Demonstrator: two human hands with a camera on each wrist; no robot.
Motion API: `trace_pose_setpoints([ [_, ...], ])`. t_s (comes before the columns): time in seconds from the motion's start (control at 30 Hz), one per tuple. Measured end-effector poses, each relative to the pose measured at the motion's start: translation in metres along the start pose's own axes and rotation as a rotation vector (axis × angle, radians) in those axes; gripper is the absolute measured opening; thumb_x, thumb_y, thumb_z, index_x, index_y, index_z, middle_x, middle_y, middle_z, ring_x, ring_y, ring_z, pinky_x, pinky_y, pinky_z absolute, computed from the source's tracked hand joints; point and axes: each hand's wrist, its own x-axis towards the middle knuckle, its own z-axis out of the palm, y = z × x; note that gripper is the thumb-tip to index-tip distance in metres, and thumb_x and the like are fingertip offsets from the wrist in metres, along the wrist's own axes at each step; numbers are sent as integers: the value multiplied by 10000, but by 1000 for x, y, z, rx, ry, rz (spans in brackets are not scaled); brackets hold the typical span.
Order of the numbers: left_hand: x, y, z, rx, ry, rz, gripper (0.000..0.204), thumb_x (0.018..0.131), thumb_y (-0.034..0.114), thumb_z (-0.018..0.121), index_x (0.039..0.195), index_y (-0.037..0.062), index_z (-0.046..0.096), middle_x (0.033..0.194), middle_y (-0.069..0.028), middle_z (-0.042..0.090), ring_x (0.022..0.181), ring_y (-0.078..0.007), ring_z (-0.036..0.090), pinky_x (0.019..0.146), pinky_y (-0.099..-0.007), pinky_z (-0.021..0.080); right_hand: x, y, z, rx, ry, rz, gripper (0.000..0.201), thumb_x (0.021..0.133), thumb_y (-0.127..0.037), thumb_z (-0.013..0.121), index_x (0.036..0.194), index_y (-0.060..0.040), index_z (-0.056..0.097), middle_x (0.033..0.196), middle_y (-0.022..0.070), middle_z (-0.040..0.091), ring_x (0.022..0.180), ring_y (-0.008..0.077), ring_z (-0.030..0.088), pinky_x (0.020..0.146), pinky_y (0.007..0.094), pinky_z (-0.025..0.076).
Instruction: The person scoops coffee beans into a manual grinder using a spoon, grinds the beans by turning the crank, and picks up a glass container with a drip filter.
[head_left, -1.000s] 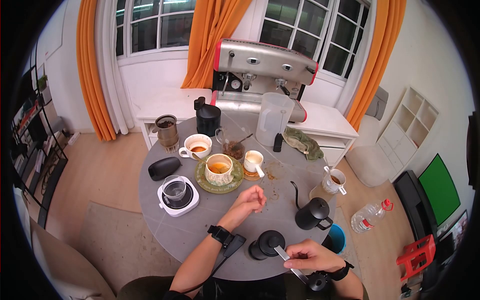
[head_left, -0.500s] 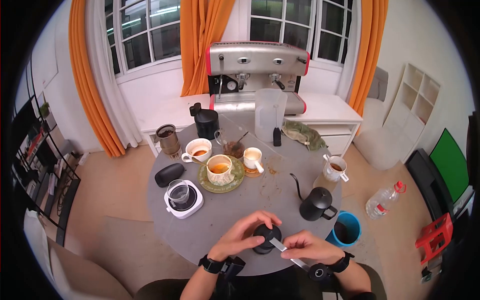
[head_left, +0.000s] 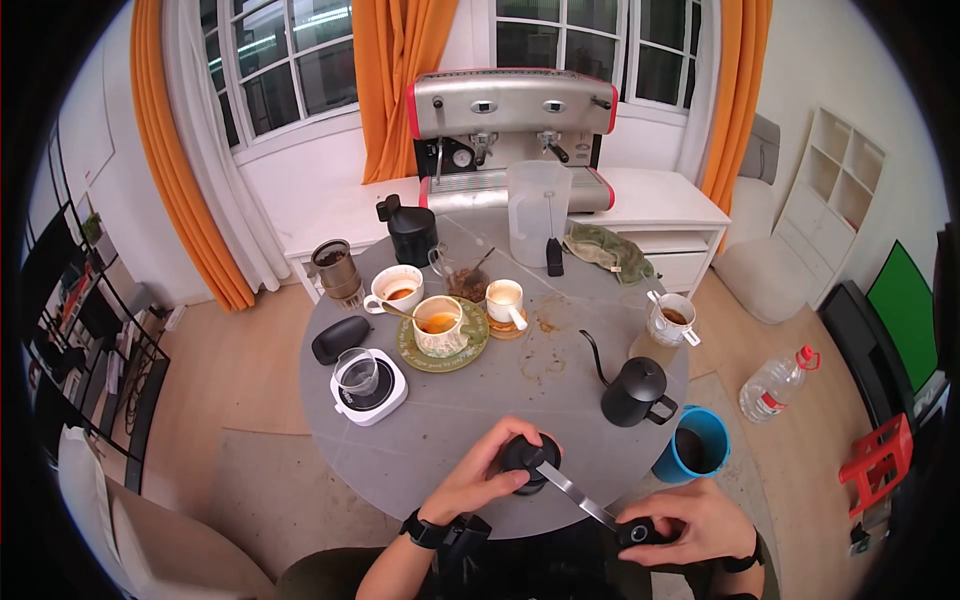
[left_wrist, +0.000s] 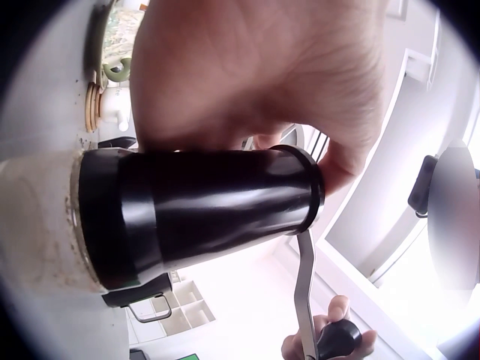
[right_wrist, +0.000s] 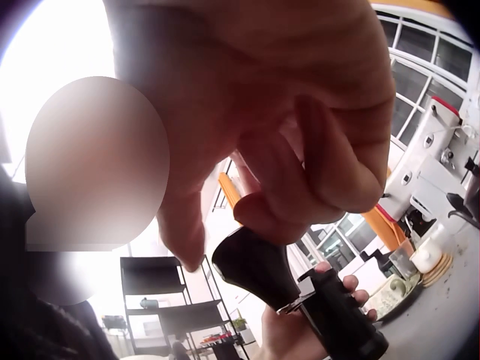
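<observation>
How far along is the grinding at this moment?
Set up: the grinder stands on the table, gripped by the left hand. In hand: the right hand grips the crank knob. Left: nothing shows the grounds emptied; how much is ground is hidden.

Daylight through multi-pane windows (head_left: 280, 70) on back wall; orange curtains (head_left: 395, 90) hang between and beside them. White walls. Low white cabinet (head_left: 660, 225) under windows. Round grey surface (head_left: 480, 400) in middle of room. Light wooden floor (head_left: 235, 360), pale rug (head_left: 270, 480) near left. Black wire rack (head_left: 90, 340) at left wall. White cube shelf (head_left: 835, 190) at right; red stool (head_left: 880, 460) near right edge.
</observation>
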Motion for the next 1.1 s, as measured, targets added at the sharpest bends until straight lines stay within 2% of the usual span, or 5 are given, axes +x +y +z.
trace_pose_setpoints([
  [0.63, -1, -7, 17, 145, 171, 7, 643, 690, -51, 766, 1094, 130, 300, 1059, -120, 608, 943, -142, 582, 836, -287, 486, 112, 17, -45, -380, 219, 62, 291, 730, -243, 683, 899, -13, 624, 628, 155, 613, 578, 329, 619, 593, 367, 492],
  [0.7, 0, -3, 19, 177, 168, -39, 571, 680, -65, 725, 1064, 107, 339, 1008, -88, 627, 926, -126, 582, 823, -273, 482, 141, 21, -45, -370, 186, 3, 317, 721, -261, 669, 902, -3, 633, 659, 166, 626, 590, 346, 616, 632, 377, 497],
  [0.77, 1, -7, 16, 245, 144, -49, 509, 670, -57, 710, 1038, 86, 389, 973, -70, 632, 910, -120, 584, 815, -265, 480, 175, 38, -42, -348, 99, -129, 325, 763, -303, 701, 974, -64, 641, 598, 100, 612, 530, 213, 601, 543, 337, 462],
  [0.9, 2, -10, 15, 270, 125, -104, 344, 646, -24, 682, 953, 38, 540, 897, -29, 641, 862, -105, 588, 793, -253, 475, 229, 15, -24, -187, -183, 40, 364, 784, -311, 702, 1027, -51, 630, 639, 74, 646, 534, 120, 610, 552, 294, 483],
  [1.1, 0, -19, 11, 219, 126, -129, 313, 648, -2, 685, 947, 34, 601, 913, -24, 648, 869, -109, 592, 803, -273, 484, 264, -30, 35, -203, -475, -224, 348, 759, -262, 687, 1029, -49, 632, 654, 56, 629, 547, 136, 622, 575, 304, 499],
])
